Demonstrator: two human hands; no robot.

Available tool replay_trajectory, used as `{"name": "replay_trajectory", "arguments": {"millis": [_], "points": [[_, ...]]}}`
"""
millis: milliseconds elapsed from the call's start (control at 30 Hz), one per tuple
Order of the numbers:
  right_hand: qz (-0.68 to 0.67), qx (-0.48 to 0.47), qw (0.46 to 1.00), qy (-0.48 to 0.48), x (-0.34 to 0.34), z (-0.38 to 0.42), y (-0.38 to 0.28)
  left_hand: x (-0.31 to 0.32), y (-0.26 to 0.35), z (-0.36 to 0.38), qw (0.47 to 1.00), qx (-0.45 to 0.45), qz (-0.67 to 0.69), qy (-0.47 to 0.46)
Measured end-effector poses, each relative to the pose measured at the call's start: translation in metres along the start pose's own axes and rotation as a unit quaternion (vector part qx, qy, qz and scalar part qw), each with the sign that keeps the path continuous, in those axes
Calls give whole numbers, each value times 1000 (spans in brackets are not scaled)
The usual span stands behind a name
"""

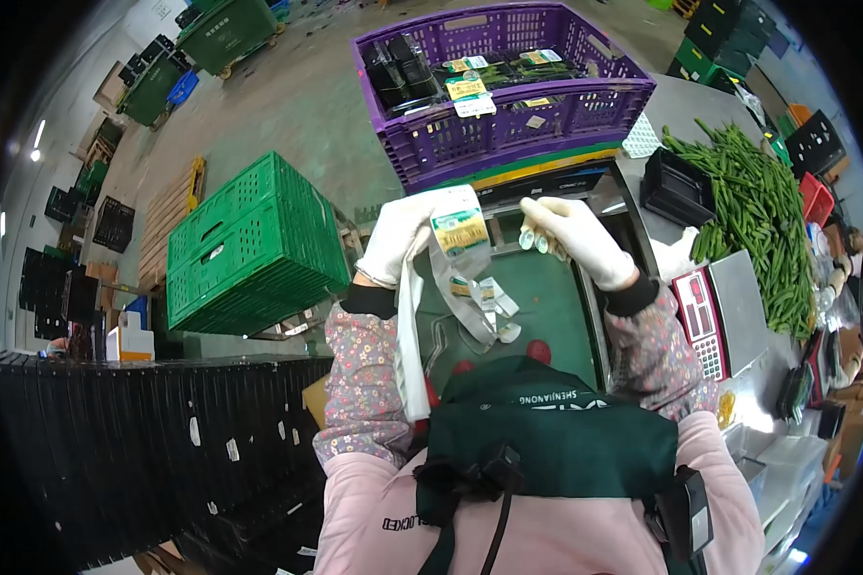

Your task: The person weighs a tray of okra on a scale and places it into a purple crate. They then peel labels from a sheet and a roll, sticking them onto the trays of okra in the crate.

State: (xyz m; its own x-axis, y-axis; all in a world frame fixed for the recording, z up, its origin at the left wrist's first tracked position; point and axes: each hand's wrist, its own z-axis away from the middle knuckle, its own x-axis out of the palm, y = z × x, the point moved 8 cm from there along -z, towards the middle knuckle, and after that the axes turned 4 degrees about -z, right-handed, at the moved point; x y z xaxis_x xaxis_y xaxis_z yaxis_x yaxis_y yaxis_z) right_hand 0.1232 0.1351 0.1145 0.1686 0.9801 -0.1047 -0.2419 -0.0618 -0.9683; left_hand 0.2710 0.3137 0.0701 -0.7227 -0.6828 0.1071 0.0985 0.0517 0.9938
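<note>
My left hand (393, 240), in a white glove, is closed on a strip of labels (460, 230) with green, white and yellow print. Translucent backing strip with smaller labels (486, 295) hangs from it over the green surface (556, 307) in front of me. A long white strip (409, 345) trails down beside my left sleeve. To the right, my gloved right hand (585, 241) has curled fingers, with several small printed stickers (537, 237) at the fingertips. The two hands are apart, just in front of the purple crate (508, 129).
The purple crate holds black trays and labelled packs of green vegetables (518, 69). Right of it are black trays (678, 187), a heap of green pods (753, 216) and a red scale (698, 321). Green crates (254, 249) stand left; black crates (163, 441) line the lower left.
</note>
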Motion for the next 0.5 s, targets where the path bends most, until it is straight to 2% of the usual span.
{"name": "replay_trajectory", "arguments": {"millis": [133, 233, 267, 300, 367, 400, 500], "points": [[106, 7, 979, -172, 26, -11, -5, 43, 30, 11, 997, -15, -11, -74], [68, -20, 977, -201, 26, -15, -11, 50, 28, 16, 997, -15, 33, -71], [48, -58, 985, -156, 19, -19, -17, 52, 29, 20, 995, -14, 10, -94], [28, -96, 989, -110, 11, -22, -24, 57, 25, 27, 992, -43, 50, -111], [-122, 11, 990, -65, -9, -31, -13, 64, 3, 27, 985, -35, -110, -131], [-177, 7, 983, -41, -14, -39, -2, 62, -14, 28, 978, -78, -137, -135], [-205, -22, 978, -14, -27, -44, 11, 64, -15, 28, 990, -60, -91, -86]]}}
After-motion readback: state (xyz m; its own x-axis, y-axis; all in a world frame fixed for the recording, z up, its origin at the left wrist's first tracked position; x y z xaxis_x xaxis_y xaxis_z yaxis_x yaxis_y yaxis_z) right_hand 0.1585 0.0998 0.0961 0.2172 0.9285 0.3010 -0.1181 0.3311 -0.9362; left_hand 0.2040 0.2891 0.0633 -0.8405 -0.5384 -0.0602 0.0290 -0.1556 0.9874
